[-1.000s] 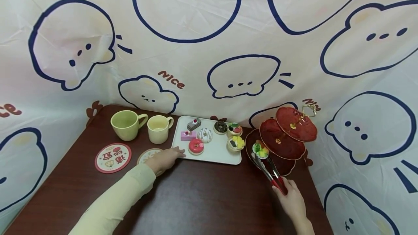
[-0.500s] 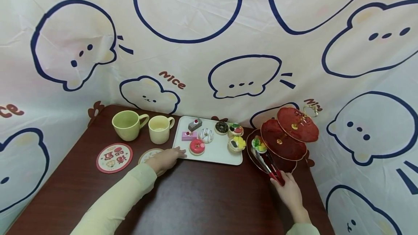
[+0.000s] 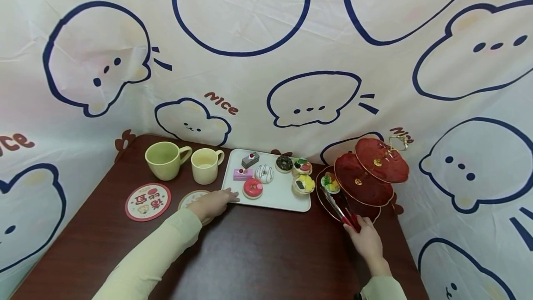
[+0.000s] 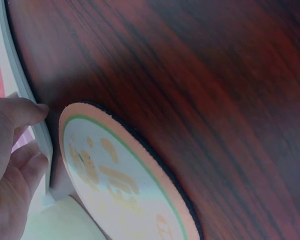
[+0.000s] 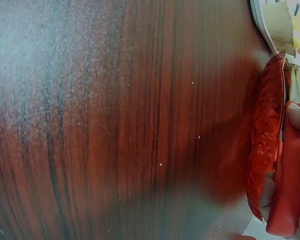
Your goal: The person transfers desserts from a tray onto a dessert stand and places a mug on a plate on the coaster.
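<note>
My right hand [image 3: 366,240] grips red-handled metal tongs [image 3: 341,212], whose tips reach a small fruit tart [image 3: 330,183] on the lowest red plate of a three-tier stand [image 3: 362,175]. In the right wrist view the red tong handle [image 5: 292,175] lies in the fingers beside the lowest plate's edge [image 5: 267,135]. At the near left corner of the white tray [image 3: 279,200], my left hand [image 3: 211,205] holds the rim, fingers bent at its edge in the left wrist view [image 4: 15,155]. A pink donut [image 3: 252,188] lies closest to that hand.
The tray also bears a white donut [image 3: 264,173], a dark donut [image 3: 284,164], two cake slices and two tarts [image 3: 303,184]. Left of it stand a green mug [image 3: 163,161] and a cream mug [image 3: 205,165]. Two round coasters [image 3: 148,202] lie in front of them.
The tongs and fruit tart have moved slightly back and left, and the tart has come down onto the lowest plate. My left hand stays at the tray corner.
</note>
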Action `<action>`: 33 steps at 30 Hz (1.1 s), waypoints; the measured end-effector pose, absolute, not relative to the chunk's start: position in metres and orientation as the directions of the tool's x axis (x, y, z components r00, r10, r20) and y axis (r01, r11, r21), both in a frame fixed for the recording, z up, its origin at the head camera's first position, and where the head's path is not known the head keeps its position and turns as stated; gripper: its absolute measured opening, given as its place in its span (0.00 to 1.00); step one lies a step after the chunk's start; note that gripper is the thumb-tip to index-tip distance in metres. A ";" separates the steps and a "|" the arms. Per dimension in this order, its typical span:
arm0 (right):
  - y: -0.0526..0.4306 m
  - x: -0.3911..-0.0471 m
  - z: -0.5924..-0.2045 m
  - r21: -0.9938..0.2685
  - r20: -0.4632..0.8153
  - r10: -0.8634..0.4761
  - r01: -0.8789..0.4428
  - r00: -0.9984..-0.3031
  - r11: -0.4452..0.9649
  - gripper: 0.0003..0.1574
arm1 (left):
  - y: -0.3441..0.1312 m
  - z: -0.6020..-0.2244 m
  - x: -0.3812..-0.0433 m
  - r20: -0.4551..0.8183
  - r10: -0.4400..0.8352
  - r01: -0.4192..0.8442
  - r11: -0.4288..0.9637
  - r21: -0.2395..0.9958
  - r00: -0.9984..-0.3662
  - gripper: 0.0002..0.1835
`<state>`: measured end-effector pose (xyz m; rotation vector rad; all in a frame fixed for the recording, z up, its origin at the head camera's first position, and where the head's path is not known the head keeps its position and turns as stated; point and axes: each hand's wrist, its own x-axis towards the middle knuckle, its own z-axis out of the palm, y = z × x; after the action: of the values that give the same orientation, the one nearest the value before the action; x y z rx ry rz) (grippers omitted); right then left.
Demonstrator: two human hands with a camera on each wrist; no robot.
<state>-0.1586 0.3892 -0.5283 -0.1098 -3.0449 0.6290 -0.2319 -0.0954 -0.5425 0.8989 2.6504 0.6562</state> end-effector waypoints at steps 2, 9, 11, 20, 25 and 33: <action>0.390 -0.160 -0.531 -0.392 0.018 0.074 0.061 -0.997 0.918 0.40 | -0.095 -0.542 -0.232 -0.099 0.633 0.515 0.702 0.492 -0.768 0.24; 0.388 -0.164 -0.528 -0.380 -0.008 0.081 0.078 -0.997 0.922 0.40 | -0.095 -0.544 -0.233 -0.088 0.637 0.524 0.698 0.488 -0.766 0.24; 0.388 -0.165 -0.526 -0.377 -0.025 0.084 0.087 -0.996 0.922 0.41 | -0.095 -0.544 -0.233 -0.088 0.637 0.524 0.697 0.490 -0.766 0.24; 0.386 -0.166 -0.519 -0.363 -0.062 0.106 0.122 -0.992 0.924 0.41 | -0.095 -0.542 -0.234 -0.102 0.634 0.514 0.701 0.494 -0.766 0.24; 0.387 -0.165 -0.518 -0.367 -0.071 0.113 0.132 -0.991 0.921 0.43 | -0.094 -0.540 -0.233 -0.099 0.634 0.514 0.700 0.496 -0.767 0.24; 0.388 -0.164 -0.518 -0.354 -0.092 0.113 0.139 -0.989 0.925 0.43 | -0.094 -0.540 -0.232 -0.090 0.637 0.525 0.699 0.485 -0.766 0.23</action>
<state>-0.1643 0.3880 -0.5175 -0.2068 -3.1506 0.5877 -0.2315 -0.0940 -0.5395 0.9262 2.6585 0.6458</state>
